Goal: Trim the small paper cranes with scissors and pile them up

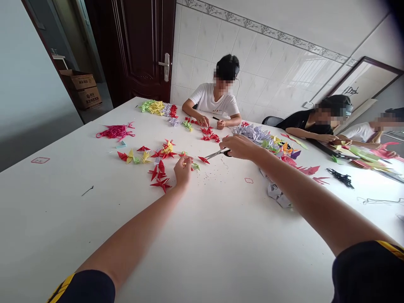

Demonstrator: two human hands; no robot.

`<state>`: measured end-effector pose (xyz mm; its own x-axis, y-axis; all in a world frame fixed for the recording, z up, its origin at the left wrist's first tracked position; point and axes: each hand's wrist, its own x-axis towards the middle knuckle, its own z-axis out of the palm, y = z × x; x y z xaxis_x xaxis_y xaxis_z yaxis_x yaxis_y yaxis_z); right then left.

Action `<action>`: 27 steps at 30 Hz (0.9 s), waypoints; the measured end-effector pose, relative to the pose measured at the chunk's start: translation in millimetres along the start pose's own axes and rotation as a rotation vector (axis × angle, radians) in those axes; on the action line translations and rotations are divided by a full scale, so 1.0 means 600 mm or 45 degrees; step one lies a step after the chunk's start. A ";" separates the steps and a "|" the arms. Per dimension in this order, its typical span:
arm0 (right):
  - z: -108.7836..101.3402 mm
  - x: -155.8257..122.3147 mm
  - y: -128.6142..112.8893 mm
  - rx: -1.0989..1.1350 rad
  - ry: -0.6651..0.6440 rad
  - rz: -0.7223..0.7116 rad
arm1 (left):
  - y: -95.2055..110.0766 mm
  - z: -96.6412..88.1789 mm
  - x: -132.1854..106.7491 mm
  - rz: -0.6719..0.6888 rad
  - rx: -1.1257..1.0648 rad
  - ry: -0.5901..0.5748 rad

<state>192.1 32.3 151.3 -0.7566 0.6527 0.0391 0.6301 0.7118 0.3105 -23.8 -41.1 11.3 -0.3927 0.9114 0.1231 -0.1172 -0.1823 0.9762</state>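
A long white table (pixel 63 235) fills the room, with a dark brown door (pixel 142 46) behind it and two stacked cardboard boxes (pixel 80 90) beyond the doorway on the left. Across the table, a person in a white T-shirt (pixel 214 99) bends over the paper with both hands on the tabletop. To the right, a person in a black top (pixel 306 126) sits beside a mirror (pixel 366 84). A heap of lilac paper cranes (pixel 252 134) lies on the far side of the table, and a tangle of pink paper strips (pixel 115 131) lies to the left.

The right hand (pixel 238 147) is clenched around black-handled scissors (pixel 225 152), with the blades pointing left, just beside a red paper crane (pixel 203 160). The left hand (pixel 183 171) rests among scattered red paper cranes (pixel 159 173), its fingers (pixel 184 160) pinched together near a small green paper crane (pixel 195 166). I cannot tell whether they hold anything. Tiny paper specks (pixel 214 166) lie between the hands.
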 end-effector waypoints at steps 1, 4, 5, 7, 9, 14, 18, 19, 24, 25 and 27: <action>0.000 0.004 0.001 0.007 0.001 -0.008 | -0.001 0.000 0.000 0.009 -0.011 -0.003; -0.001 0.017 0.002 0.012 -0.009 -0.034 | -0.003 0.000 0.001 0.013 -0.020 -0.003; -0.001 0.020 0.003 0.005 -0.015 -0.049 | -0.003 0.000 0.001 0.004 -0.016 -0.001; -0.001 0.027 0.003 -0.014 -0.032 -0.074 | -0.002 0.000 0.001 -0.012 -0.005 0.005; -0.002 0.032 0.003 -0.019 -0.041 -0.082 | -0.001 -0.001 0.001 -0.015 0.003 0.005; -0.007 0.036 0.004 0.026 -0.029 -0.078 | -0.001 -0.003 -0.001 -0.027 0.025 -0.013; -0.006 0.035 0.007 0.047 -0.042 -0.055 | -0.005 -0.004 0.000 -0.019 0.021 -0.011; -0.005 0.034 0.007 0.058 -0.055 -0.045 | -0.006 -0.004 0.001 -0.015 0.021 -0.010; 0.001 0.026 0.012 0.067 -0.092 0.019 | -0.009 -0.003 0.003 0.006 0.014 -0.013; 0.000 0.024 0.015 0.075 -0.097 0.046 | -0.009 -0.003 0.003 0.016 0.006 -0.014; -0.003 0.020 0.024 0.133 -0.120 0.110 | -0.010 -0.003 0.003 0.028 -0.002 -0.014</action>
<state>192.0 49.9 157.9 -0.6819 0.7308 -0.0297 0.7106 0.6716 0.2095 -25.2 -39.1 5.5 -0.3853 0.9110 0.1468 -0.1096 -0.2031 0.9730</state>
